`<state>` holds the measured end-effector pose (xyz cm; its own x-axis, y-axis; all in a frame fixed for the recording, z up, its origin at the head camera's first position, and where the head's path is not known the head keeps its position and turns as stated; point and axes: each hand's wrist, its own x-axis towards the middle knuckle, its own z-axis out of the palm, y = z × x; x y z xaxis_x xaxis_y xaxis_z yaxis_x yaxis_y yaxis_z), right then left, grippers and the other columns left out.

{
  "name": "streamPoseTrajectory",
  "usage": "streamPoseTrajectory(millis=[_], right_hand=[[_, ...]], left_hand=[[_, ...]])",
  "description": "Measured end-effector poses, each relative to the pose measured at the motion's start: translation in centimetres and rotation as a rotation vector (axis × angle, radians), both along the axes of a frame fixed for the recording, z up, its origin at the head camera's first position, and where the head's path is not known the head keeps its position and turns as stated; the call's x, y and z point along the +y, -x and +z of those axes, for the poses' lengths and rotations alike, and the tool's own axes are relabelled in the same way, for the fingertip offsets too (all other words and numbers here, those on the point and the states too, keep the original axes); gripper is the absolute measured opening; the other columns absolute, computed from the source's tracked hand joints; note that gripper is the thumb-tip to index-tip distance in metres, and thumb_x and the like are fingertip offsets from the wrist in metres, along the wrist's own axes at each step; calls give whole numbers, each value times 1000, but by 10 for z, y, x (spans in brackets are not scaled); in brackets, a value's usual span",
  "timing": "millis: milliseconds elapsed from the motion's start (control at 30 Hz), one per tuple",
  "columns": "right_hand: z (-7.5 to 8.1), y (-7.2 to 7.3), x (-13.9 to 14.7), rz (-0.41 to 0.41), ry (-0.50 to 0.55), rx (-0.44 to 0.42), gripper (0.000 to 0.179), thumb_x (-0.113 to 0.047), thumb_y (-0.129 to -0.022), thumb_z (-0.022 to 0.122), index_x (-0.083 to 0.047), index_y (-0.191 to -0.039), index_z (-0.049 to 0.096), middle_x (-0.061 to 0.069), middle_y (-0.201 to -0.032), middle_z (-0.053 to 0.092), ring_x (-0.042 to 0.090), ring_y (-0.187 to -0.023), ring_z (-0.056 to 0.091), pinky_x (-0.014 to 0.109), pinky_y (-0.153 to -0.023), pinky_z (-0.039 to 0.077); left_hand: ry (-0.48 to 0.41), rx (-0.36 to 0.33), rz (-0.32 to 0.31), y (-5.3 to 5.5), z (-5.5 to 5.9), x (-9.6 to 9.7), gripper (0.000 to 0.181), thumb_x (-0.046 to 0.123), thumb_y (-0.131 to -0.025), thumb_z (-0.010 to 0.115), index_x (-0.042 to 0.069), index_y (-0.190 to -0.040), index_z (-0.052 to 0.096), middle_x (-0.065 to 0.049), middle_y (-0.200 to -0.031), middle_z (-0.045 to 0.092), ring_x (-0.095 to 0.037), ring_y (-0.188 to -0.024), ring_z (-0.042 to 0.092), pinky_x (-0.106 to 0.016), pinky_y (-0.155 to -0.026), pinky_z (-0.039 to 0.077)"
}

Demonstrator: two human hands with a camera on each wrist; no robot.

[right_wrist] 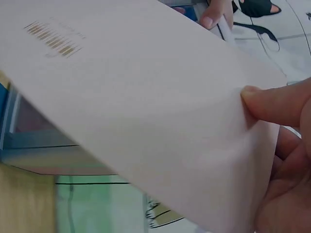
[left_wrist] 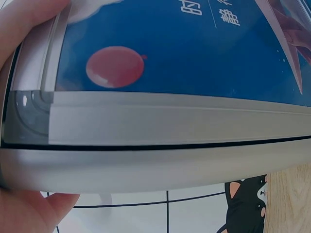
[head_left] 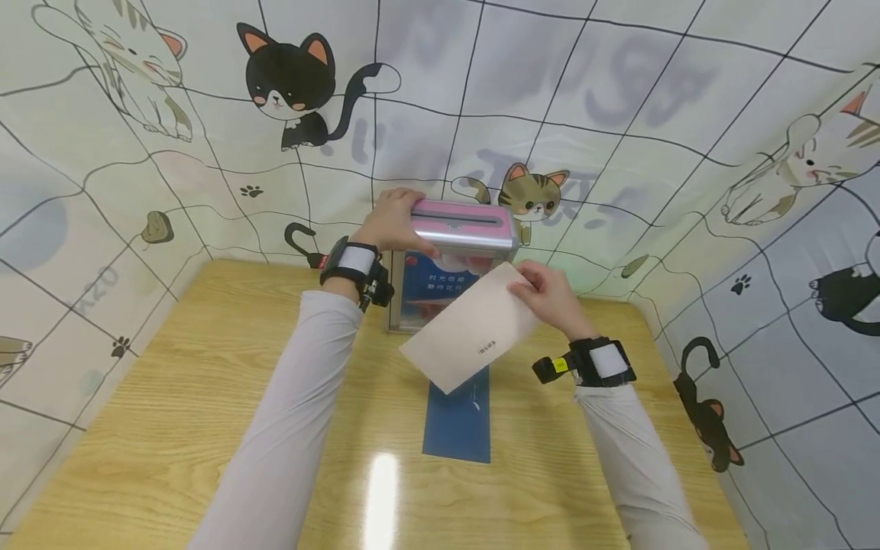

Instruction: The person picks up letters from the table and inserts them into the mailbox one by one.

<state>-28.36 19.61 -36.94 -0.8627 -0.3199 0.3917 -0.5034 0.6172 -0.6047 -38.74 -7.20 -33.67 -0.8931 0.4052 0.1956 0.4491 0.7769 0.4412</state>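
Note:
Against the back of the table stands a small box with a pink, slotted top [head_left: 474, 238] and a silver rim. My left hand [head_left: 393, 221] grips the top's left end, thumb in front. Blue printing with a pink balloon [left_wrist: 115, 67] shows on the box's front in the left wrist view. My right hand [head_left: 551, 296] pinches a white sheet of paper [head_left: 464, 328] by its upper right corner. The sheet hangs tilted before the box and hides part of its front. Small barcode-like printing [right_wrist: 53, 39] marks the sheet.
A dark blue card [head_left: 457, 431] lies on the wooden table [head_left: 227, 412] in front of the box, partly covered by the sheet from above. Behind the table and at both sides rises a white cat-patterned cloth [head_left: 426, 76].

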Motion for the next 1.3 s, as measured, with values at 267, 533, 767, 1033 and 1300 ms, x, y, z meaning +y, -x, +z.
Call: streamPoseTrajectory(millis=[267, 533, 767, 1033, 1300], right_hand=[[46, 2, -21, 167, -277, 82, 15, -3, -80, 59, 1, -94, 63, 21, -88, 67, 24, -78, 60, 46, -72, 54], [67, 7, -42, 328, -455, 201, 8, 1, -78, 58, -2, -84, 63, 11, -72, 63, 15, -54, 47, 33, -49, 44], [67, 10, -54, 410, -488, 224, 12, 4, -73, 60, -1, -83, 64, 13, -78, 67, 18, -64, 51, 37, -58, 49], [70, 10, -61, 424, -504, 203, 12, 4, -75, 58, -1, -84, 63, 11, -75, 65, 17, -61, 49, 34, -56, 45], [100, 13, -60, 352, -513, 224, 15, 0, -80, 56, 2, -94, 64, 18, -82, 67, 21, -60, 54, 38, -55, 48]], left_hand=[[2, -3, 8, -2, 1, 0, 106, 53, -48, 75, 8, -135, 34, -13, -140, 36, -28, -123, 26, -47, -100, 35], [2, -6, 8, -4, 3, 0, 106, 52, -49, 75, 8, -135, 33, -13, -140, 35, -28, -122, 27, -47, -99, 36], [-2, 3, 1, -3, 3, 0, 105, 52, -49, 75, 7, -134, 34, -13, -139, 36, -28, -121, 27, -46, -97, 37], [2, -2, 9, -2, 3, 0, 104, 52, -49, 75, 8, -134, 34, -12, -139, 36, -27, -120, 28, -45, -98, 37], [16, -9, 9, -5, 5, 0, 105, 53, -49, 75, 8, -135, 33, -13, -139, 35, -28, -121, 27, -46, -98, 37]])
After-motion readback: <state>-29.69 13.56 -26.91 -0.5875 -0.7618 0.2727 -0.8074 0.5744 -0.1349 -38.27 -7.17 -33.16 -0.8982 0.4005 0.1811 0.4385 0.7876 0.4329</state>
